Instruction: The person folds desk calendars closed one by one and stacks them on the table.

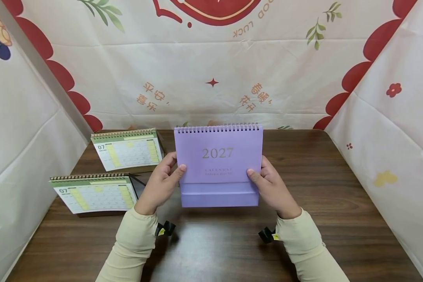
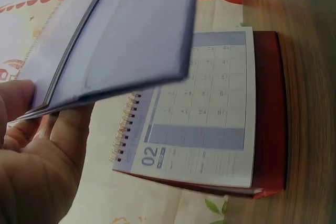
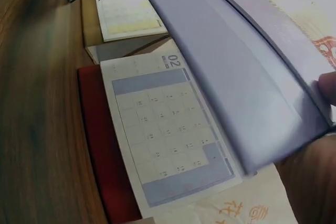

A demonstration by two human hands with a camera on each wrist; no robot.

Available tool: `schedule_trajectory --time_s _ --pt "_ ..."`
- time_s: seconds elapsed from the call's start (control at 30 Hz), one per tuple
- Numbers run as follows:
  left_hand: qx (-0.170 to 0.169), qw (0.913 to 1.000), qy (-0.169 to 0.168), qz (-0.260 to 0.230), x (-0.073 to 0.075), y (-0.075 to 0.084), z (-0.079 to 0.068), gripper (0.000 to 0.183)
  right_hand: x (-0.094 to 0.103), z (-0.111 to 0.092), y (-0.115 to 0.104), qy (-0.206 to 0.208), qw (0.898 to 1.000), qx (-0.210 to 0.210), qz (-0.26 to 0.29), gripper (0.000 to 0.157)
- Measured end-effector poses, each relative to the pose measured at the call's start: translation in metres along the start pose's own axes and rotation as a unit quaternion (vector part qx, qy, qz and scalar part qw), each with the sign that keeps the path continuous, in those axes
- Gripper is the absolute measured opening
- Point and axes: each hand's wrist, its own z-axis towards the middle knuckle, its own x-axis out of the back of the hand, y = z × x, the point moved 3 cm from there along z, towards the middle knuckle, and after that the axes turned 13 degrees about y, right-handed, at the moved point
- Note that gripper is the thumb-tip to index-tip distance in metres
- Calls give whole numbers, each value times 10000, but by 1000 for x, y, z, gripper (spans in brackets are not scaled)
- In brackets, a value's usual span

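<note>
A purple 2027 desk calendar [image 1: 218,156] with a spiral binding along its top is held up over the table, its cover facing me. My left hand [image 1: 161,184] grips its left edge, thumb on the front and fingers behind. On the right edge my right hand [image 1: 273,188] holds it the same way. Behind it, hidden in the head view, stands a red-based desk calendar [image 2: 210,108] showing month 02, seen in both wrist views; the purple calendar covers part of it.
At the left of the wooden table [image 1: 338,219] stand two green-topped desk calendars showing month 07, a rear one [image 1: 130,150] and a front one [image 1: 96,194]. The front one is close to my left forearm. A printed cloth [image 1: 211,58] hangs at the back and sides.
</note>
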Motion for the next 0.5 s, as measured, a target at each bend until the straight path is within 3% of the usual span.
schedule_trajectory --time_s 0.23,0.5 --pt "585 9965 -193 568 0 -12 -5 30 2 -3 14 -467 9954 -490 -681 38" --pt "1557 9814 -525 993 0 -39 -18 26 1 -12 31 -924 9749 -1046 -1735 43"
